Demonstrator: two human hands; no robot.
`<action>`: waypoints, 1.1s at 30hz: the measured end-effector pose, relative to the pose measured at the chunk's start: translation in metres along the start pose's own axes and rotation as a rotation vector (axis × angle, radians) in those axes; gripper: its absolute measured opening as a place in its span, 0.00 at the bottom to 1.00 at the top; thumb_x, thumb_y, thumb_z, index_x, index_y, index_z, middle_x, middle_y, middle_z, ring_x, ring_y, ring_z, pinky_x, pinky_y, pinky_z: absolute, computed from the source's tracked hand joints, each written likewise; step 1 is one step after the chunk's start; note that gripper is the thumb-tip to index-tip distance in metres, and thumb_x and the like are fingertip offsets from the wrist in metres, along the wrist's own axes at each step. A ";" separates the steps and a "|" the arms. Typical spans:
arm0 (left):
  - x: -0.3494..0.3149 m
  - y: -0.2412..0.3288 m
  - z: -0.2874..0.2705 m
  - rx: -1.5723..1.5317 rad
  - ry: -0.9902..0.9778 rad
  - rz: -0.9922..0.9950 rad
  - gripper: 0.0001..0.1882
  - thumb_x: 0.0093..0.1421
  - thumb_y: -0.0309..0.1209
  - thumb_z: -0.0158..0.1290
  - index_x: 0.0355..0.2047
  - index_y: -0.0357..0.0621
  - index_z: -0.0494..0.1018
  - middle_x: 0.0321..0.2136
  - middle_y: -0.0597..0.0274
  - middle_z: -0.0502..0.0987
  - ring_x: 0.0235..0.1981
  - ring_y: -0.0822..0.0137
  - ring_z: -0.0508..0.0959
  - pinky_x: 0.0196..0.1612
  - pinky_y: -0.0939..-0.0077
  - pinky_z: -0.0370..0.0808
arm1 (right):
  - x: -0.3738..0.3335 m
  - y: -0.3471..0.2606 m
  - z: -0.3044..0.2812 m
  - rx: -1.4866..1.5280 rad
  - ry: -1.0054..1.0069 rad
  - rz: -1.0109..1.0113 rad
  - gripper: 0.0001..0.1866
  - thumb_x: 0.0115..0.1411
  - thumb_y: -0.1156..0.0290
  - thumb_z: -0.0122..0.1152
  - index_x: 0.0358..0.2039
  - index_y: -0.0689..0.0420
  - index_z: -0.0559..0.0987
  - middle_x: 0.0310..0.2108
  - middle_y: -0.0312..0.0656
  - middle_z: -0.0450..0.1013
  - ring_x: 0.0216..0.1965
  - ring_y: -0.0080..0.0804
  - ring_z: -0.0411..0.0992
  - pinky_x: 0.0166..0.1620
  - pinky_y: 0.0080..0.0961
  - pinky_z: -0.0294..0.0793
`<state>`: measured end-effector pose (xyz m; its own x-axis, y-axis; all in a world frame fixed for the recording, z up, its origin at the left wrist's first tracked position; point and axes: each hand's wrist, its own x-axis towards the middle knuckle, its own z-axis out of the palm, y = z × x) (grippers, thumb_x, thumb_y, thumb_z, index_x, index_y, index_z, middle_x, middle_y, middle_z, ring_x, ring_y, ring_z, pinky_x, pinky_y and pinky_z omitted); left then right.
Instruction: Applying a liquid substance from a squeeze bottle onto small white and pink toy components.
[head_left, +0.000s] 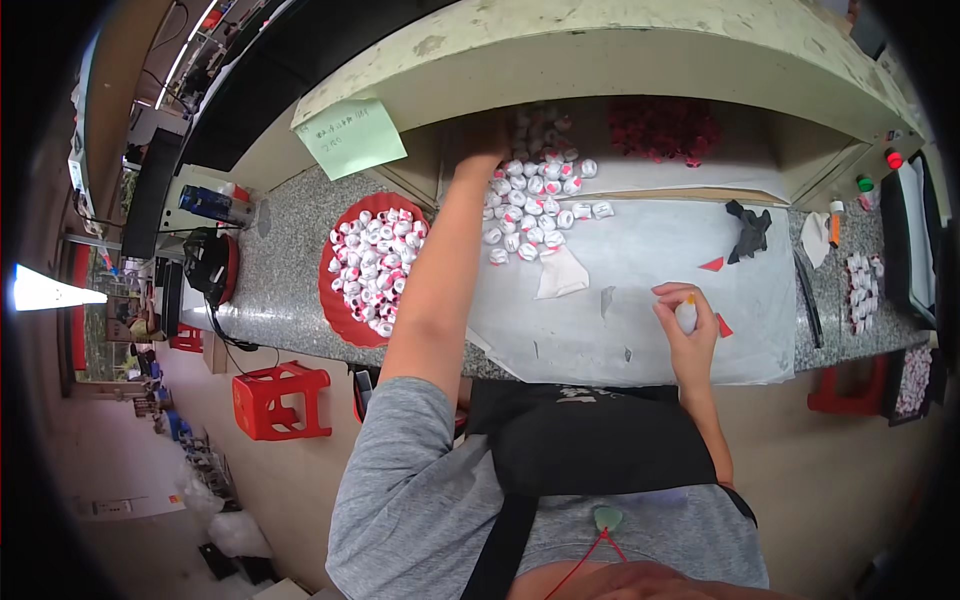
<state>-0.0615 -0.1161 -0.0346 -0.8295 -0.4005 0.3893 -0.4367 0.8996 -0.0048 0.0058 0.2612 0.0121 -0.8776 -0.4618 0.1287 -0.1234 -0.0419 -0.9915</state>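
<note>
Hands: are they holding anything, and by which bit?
The right hand holds a small white bottle by its body, orange tip showing. The left hand is in shadow; I can't tell.

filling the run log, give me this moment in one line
left hand: under shelf, near white pieces | right hand: holding small bottle | red tray: heaped with white pieces

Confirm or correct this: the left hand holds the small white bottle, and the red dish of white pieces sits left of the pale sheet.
Wrong hand: the head view shows the right hand holding the small white bottle. The red dish does sit left of the pale sheet.
</note>
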 end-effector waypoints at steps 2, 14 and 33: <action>-0.003 0.008 -0.017 0.025 -0.055 0.080 0.22 0.40 0.31 0.50 0.39 0.54 0.65 0.42 0.55 0.64 0.44 0.55 0.64 0.46 0.67 0.61 | 0.000 0.001 -0.006 -0.018 0.010 0.019 0.04 0.43 0.82 0.51 0.21 0.63 0.67 0.28 0.38 0.67 0.26 0.19 0.61 0.33 0.13 0.60; -0.132 0.075 -0.152 -1.128 0.414 0.020 0.23 0.40 0.20 0.52 0.40 0.40 0.61 0.28 0.62 0.71 0.30 0.72 0.69 0.34 0.81 0.64 | -0.032 -0.002 0.020 -0.039 0.004 -0.048 0.03 0.44 0.80 0.51 0.20 0.62 0.67 0.27 0.40 0.67 0.28 0.21 0.61 0.36 0.15 0.58; -0.201 0.051 -0.209 -1.221 0.696 0.205 0.13 0.41 0.17 0.49 0.30 0.34 0.65 0.29 0.55 0.68 0.34 0.66 0.68 0.34 0.81 0.65 | -0.068 0.008 0.002 -0.135 0.175 0.090 0.02 0.45 0.80 0.50 0.21 0.63 0.67 0.25 0.38 0.67 0.27 0.21 0.62 0.34 0.15 0.60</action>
<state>0.1564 0.0467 0.0797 -0.3457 -0.4027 0.8475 0.5363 0.6564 0.5306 0.0653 0.2908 -0.0044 -0.9534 -0.2971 0.0527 -0.0912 0.1171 -0.9889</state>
